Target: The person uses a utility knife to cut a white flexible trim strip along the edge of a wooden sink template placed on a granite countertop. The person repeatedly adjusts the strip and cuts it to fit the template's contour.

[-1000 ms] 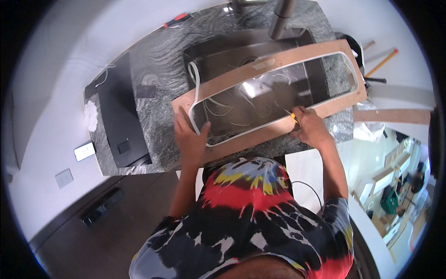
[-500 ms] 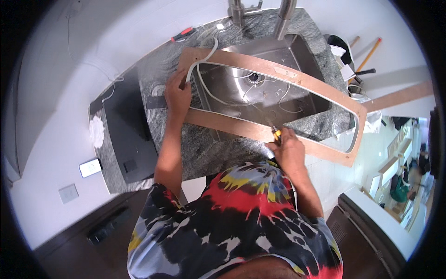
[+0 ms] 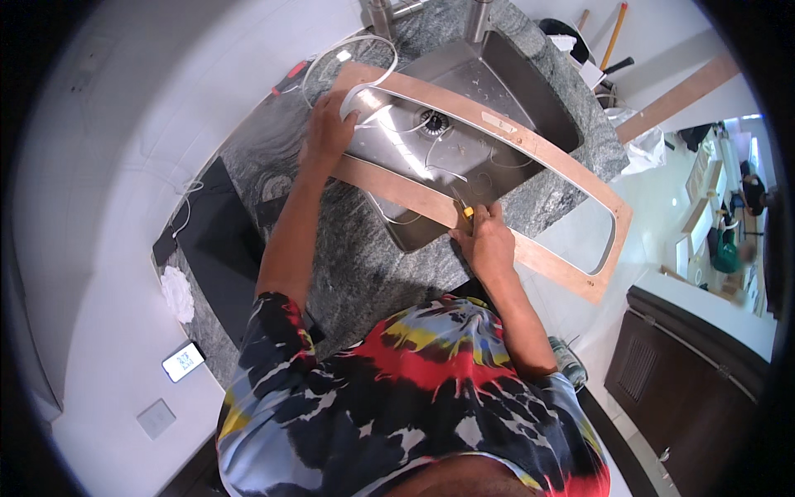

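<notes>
A long wooden frame (image 3: 389,184) with a rounded opening lies slantwise across the sink, a white edge lining part of the opening. At its left end my left hand (image 3: 329,132) is closed on the frame, with a thin white strip (image 3: 394,65) by its fingers. The strip loops up over the counter, and thin pale strands trail into the sink. My right hand (image 3: 490,247) is closed on a small yellow-and-black hand tool (image 3: 468,213) at the frame's near rail. The tool's tip points into the opening; its exact kind is unclear.
Under the frame is a steel sink (image 3: 538,99) set in a grey stone counter (image 3: 331,248), with a faucet (image 3: 478,21) behind. A red-and-black screwdriver (image 3: 290,79) lies near the wall. Leftward are a black panel (image 3: 219,240), white crumpled cloth (image 3: 176,294) and a phone (image 3: 183,362).
The whole view has shifted and turned slightly. The white strip by my left hand now curves into a wider loop. My right hand stays at the near rail with the tool.
</notes>
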`<control>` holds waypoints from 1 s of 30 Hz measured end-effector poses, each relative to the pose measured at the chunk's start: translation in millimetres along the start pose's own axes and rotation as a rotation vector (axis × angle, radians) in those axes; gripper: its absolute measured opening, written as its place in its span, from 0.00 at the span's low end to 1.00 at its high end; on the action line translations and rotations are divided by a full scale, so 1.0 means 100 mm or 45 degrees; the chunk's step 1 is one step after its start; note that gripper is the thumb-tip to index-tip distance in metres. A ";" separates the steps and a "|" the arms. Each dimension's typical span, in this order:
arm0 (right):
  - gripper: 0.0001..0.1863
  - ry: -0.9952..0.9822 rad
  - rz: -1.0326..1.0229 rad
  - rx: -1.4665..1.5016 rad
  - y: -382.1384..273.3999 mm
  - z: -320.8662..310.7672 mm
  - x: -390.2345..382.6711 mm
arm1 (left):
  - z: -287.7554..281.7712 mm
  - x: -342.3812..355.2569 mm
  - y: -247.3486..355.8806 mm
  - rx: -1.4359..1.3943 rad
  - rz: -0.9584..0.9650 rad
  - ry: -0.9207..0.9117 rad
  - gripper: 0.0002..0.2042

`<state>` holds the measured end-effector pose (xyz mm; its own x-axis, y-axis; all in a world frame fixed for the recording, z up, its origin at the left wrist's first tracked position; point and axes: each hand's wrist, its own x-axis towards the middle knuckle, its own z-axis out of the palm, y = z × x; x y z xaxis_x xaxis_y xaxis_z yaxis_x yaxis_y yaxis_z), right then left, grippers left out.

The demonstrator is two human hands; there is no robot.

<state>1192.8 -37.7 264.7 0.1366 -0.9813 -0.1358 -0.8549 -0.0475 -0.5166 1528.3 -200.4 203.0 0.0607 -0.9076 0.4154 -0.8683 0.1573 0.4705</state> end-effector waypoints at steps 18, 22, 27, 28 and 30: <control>0.15 -0.109 0.218 1.334 -0.76 0.74 1.67 | 0.44 0.96 -0.08 0.011 0.424 -0.240 0.17; 0.13 -0.293 0.270 1.483 -0.91 0.99 1.90 | 0.44 1.05 -0.20 0.041 0.427 -0.377 0.15; 0.15 -0.373 0.321 1.510 -1.01 0.92 1.97 | 0.40 1.16 -0.23 -0.080 0.457 -0.435 0.12; 0.15 -0.326 0.315 1.445 -1.03 0.90 1.96 | 0.41 1.19 -0.25 -0.068 0.439 -0.485 0.13; 0.16 -0.272 0.340 1.435 -1.04 0.98 1.95 | 0.47 1.27 -0.32 -0.046 0.404 -0.587 0.15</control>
<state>1356.9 -205.8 209.2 0.1930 -0.8789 -0.4363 0.0416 0.4516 -0.8913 1540.2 -339.3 204.3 -0.4296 -0.8885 0.1616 -0.7907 0.4565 0.4078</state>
